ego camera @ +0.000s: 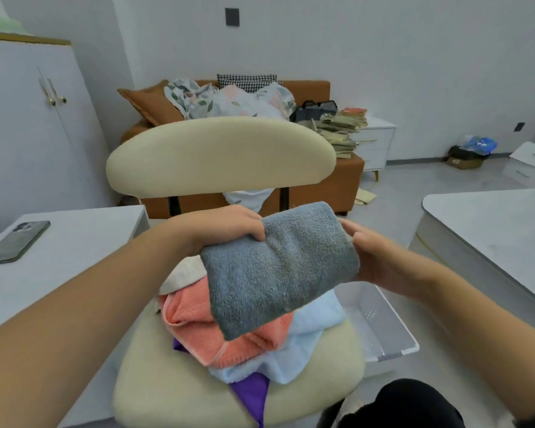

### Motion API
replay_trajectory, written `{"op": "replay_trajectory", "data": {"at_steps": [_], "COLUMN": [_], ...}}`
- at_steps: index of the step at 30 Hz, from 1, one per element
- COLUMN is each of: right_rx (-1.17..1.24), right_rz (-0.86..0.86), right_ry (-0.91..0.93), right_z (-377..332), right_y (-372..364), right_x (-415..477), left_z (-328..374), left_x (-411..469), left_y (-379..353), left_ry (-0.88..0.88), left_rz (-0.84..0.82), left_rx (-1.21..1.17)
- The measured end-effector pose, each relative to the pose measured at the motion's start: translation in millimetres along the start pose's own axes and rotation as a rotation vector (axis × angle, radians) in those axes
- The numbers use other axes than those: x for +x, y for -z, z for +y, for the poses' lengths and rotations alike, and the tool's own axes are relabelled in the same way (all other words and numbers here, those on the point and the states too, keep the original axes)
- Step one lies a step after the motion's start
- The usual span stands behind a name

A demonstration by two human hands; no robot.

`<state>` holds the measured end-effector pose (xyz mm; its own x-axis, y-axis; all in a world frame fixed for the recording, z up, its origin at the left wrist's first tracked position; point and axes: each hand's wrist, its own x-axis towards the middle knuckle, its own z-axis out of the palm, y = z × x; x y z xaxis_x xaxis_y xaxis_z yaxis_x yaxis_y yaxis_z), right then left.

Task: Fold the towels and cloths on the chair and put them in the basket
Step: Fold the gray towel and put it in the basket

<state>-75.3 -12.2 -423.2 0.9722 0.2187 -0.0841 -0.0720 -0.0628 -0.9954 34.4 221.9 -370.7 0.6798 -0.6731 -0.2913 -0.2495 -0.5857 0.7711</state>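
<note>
A folded grey towel [278, 270] is held in the air above the cream chair [220, 156]. My left hand [226, 225] grips its far left edge with curled fingers. My right hand [380, 257] holds its right end, fingers wrapped round the fold. On the seat below lies a heap of cloths: a coral towel [198, 316], a light blue towel [306, 344], a purple cloth [254, 393] and a bit of a beige cloth [179, 276]. A translucent white basket [386, 325] stands on the floor just right of the seat.
A white side table [74, 242] with a phone [16, 242] is at the left. A white table [491, 227] stands at the right. Behind the chair is a brown sofa [328, 186] with bedding and stacked papers. My dark-clothed knee [405, 403] shows at the bottom.
</note>
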Motion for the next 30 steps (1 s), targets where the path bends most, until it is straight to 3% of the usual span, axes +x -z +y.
{"op": "replay_trajectory", "data": {"at_steps": [5, 8, 11, 15, 24, 28, 30], "right_rx": [-0.034, -0.006, 0.016, -0.106, -0.45, -0.596, -0.65], "right_rz": [0.362, 0.462, 0.398, 0.312, 0.323, 0.362, 0.321], "right_ry": [0.037, 0.133, 0.299, 0.367, 0.597, 0.597, 0.505], "right_z": [14, 32, 50, 51, 31, 24, 20], "right_y": [47, 67, 82, 84, 64, 55, 52], "right_x": [-23, -35, -39, -26, 12, 13, 10], "left_z": [36, 37, 26, 15, -1, -2, -3], "left_x": [50, 81, 101, 102, 82, 72, 68], "left_y": [-31, -46, -56, -58, -44, -54, -57], "left_ry": [0.006, -0.024, -0.111, -0.203, -0.36, -0.4, -0.402], "left_rz": [-0.065, -0.099, -0.076, -0.025, 0.245, 0.439, 0.517], "left_rx": [-0.045, -0.058, -0.134, -0.272, -0.159, -0.26, -0.31]}}
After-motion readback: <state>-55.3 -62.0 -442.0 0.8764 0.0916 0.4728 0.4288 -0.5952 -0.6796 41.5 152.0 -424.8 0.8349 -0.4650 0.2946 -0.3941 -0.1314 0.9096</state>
